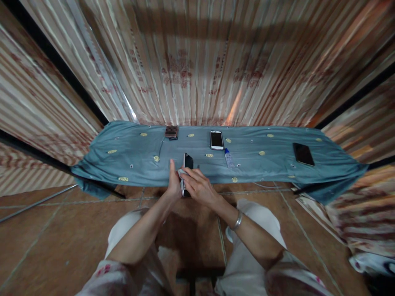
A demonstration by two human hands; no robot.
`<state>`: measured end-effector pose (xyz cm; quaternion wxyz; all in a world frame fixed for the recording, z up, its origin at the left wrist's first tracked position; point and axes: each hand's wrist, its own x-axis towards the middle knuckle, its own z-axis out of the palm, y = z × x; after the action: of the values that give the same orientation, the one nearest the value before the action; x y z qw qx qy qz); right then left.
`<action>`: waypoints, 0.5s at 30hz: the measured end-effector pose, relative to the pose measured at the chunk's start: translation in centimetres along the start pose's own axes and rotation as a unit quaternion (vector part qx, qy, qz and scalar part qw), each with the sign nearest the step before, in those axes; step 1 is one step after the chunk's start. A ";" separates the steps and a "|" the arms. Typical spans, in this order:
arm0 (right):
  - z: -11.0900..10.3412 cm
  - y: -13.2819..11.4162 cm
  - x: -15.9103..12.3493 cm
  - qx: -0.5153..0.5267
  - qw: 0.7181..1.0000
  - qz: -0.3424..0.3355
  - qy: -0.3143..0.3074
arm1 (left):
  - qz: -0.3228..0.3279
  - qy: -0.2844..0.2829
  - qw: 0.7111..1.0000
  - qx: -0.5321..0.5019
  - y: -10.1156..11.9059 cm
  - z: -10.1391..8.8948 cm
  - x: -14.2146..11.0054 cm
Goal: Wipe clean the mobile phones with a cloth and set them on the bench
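A dark-screened phone (188, 161) with a light edge stands tilted at the front edge of the cloth-covered table. My left hand (175, 185) grips it along its left side, thumb pointing up. Across its face lies my right hand (200, 187), fingers bent and pressed together over a small pale cloth (182, 172) that touches the phone. Most of that cloth and the lower part of the phone are hidden by my fingers. A silver bracelet (238, 220) circles my right wrist.
On the blue-green tablecloth (253, 164) lie a white phone (216, 140), a small clear bottle with a blue cap (228, 158), a black phone (303, 154) and a blurred-out brownish square item (171, 132). Striped curtains (185, 61) hang behind, between dark poles (61, 68).
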<state>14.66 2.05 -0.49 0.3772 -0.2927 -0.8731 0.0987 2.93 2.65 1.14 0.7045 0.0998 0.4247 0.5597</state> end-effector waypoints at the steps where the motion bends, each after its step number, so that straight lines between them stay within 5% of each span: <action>1: -0.1 0.3 0.2 -0.001 1.000 0.005 0.002 | 0.001 -0.005 1.000 0.003 -0.2 0.2 -0.2; 9: -0.9 2.5 1.2 -0.012 0.998 0.055 0.002 | 0.045 -0.023 0.998 0.041 -2.3 1.0 -0.8; 15: -1.2 3.6 1.5 -0.016 0.997 0.070 0.016 | 0.084 0.006 0.979 0.186 -3.0 0.4 -0.9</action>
<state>16.26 5.72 -0.20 0.3784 -0.3607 -0.8458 0.1062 5.29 0.92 0.05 0.6216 0.2611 0.5155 0.5288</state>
